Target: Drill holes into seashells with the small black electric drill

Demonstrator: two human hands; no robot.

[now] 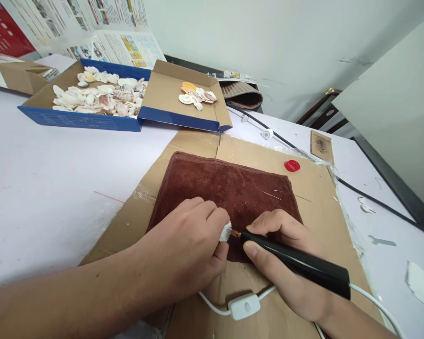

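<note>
Left hand (187, 240) sits low on the near edge of the brown towel (229, 183), fingers curled tight around a small white shell (225, 231). The shell is ribbed and fan-shaped, with only its scalloped rim peeking out between thumb and forefinger. Right hand (282, 270) is closed in a pen grip on the black tool (304, 266), a smooth, glossy barrel, and its thin brass tip touches the shell's edge. The shell is right there over the towel's front hem, between the two hands.

The towel is plush and rectangular, lying on a flat sheet of cardboard (318, 197) with tape glinting along its seams. A white cord runs from the tool's tail and loops under the wrists to a rounded inline switch (245, 306) on the cardboard.

Room to move: bare white counter (56, 188) opens wide on the left. On the right, a black cable (374, 200) crosses the counter beyond the cardboard's edge. A red cap (292, 165) rests near the cardboard's far right corner. Farther back, a blue box (77, 120) lies open, heaped with pale shells, well apart from the hands.
</note>
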